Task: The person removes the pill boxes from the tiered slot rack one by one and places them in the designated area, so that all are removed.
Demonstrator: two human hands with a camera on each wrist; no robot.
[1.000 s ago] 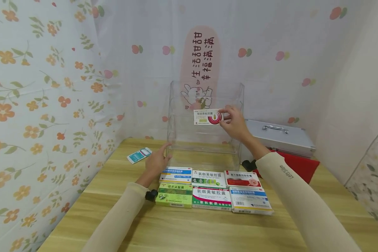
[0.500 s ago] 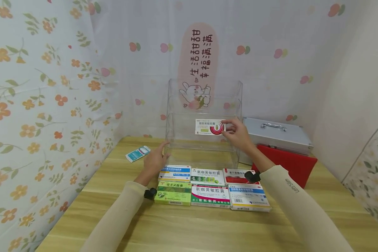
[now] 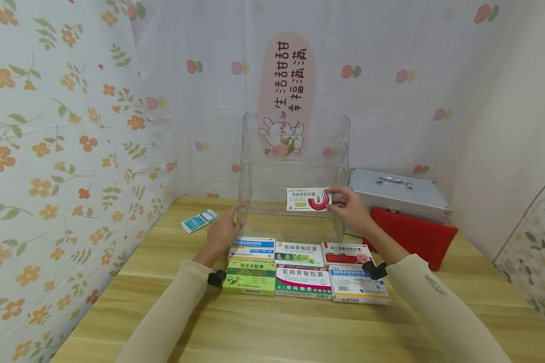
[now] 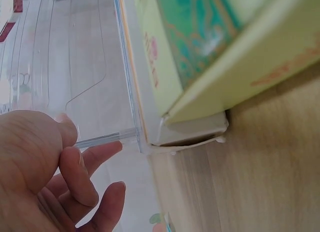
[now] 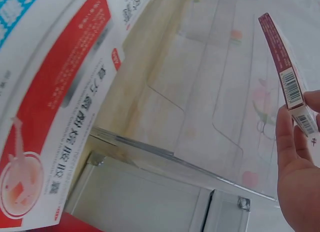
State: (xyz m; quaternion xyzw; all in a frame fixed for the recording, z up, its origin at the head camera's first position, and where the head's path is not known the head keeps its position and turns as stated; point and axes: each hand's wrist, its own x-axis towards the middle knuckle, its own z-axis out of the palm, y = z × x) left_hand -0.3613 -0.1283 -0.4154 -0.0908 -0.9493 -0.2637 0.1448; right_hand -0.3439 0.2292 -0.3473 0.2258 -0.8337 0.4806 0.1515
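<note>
My right hand (image 3: 350,207) pinches the right end of a white medicine box (image 3: 302,199) with a red ring pattern. Its dark red barcode side shows in the right wrist view. The box is upright in front of a clear acrylic display rack (image 3: 272,174), overlapping one of its lower tiers. My left hand (image 3: 223,231) holds the rack's lower left side, and in the left wrist view the thumb and a finger (image 4: 102,154) lie on either side of the clear panel's edge. Several medicine boxes, including a green one (image 3: 250,278), lie in two rows before the rack.
A teal and white packet (image 3: 199,221) lies left of the rack. To the right, a silver metal case (image 3: 399,196) stands behind a red pouch (image 3: 411,234). Floral curtain (image 3: 86,126) hangs along the left and back of the wooden table (image 3: 272,333).
My right hand has lowered the white medicine box from the rack's middle to a lower tier and slightly rightward. The left hand stays at the rack's side.
</note>
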